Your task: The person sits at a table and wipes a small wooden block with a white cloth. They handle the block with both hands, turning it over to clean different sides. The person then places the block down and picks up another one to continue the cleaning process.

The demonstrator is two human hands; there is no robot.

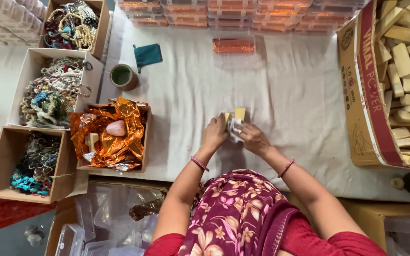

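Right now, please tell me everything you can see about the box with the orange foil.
The box is open-topped brown cardboard, square, lying flat on the white cloth left of the left hand, apart from it. Crumpled shiny orange foil fills it and spills over the rim. A smooth pink egg-shaped stone rests on the foil, and a small pale wooden block sits beside it. Bead boxes adjoin its left side.

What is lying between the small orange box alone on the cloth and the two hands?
Only bare white cloth lies between the orange box and the hands, left and right, in the head view.
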